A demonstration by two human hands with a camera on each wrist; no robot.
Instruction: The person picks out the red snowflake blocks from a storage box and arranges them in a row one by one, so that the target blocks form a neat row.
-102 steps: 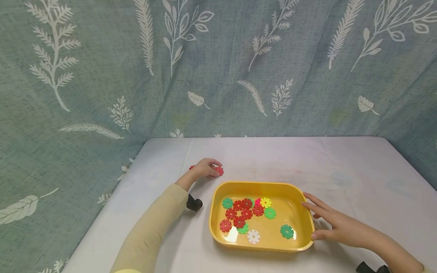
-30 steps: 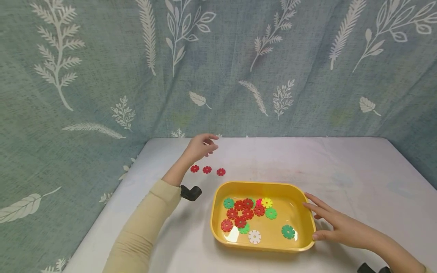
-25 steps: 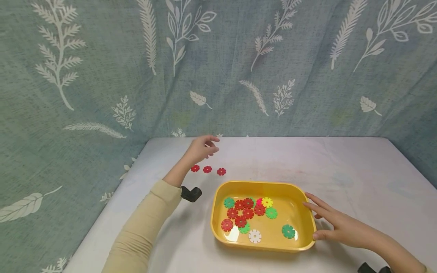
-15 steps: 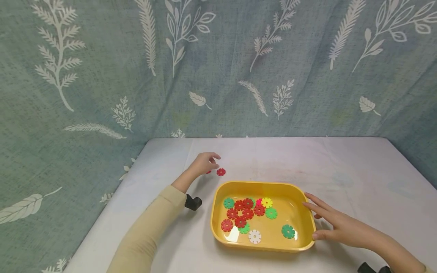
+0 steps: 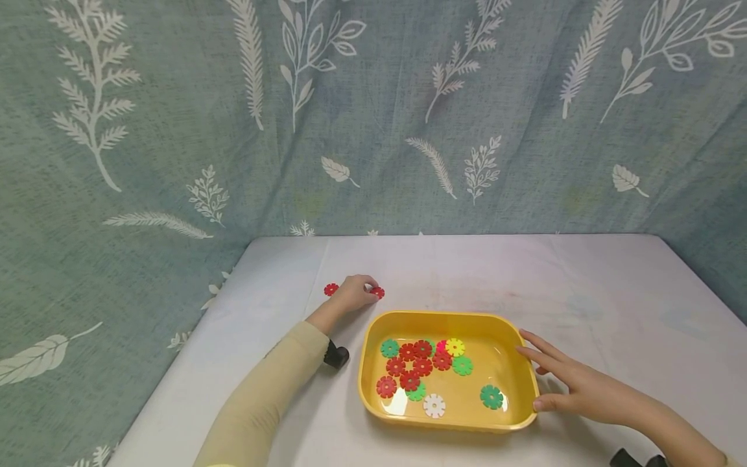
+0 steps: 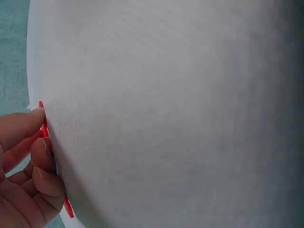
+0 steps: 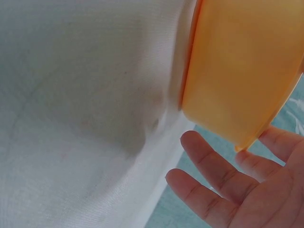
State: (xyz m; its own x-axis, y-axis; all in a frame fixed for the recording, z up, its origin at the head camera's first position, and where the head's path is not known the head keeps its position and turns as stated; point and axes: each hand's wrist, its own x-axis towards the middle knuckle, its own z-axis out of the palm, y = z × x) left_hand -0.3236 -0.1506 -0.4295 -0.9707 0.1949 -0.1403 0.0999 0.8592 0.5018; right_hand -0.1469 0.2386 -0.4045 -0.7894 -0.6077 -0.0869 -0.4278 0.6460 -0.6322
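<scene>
With thumb and index finger, my left hand (image 5: 352,294) pinches the edge of a notched red plastic disc (image 5: 379,293), low over the white table behind the tray. Another red disc (image 5: 331,289) lies just left of that hand. The left wrist view shows the fingertips (image 6: 35,116) on thin red edges, the other fingers curled, and a further red disc edge (image 6: 69,208) below. My right hand (image 5: 574,383) rests with spread, fairly straight fingers against the right end of a yellow tray (image 5: 443,314). In the right wrist view two fingertips meet the tray's rim.
Inside the tray lie several notched discs: a cluster of red ones (image 5: 410,367), a white one (image 5: 434,405), a yellow one (image 5: 454,347), and green ones such as a lone disc (image 5: 491,396). A leaf-patterned cloth (image 5: 373,175) hangs behind the table.
My left hand lifted off the row of three red discs toward the back, then came down again onto the rightmost one. The right hand stays at the tray.
</scene>
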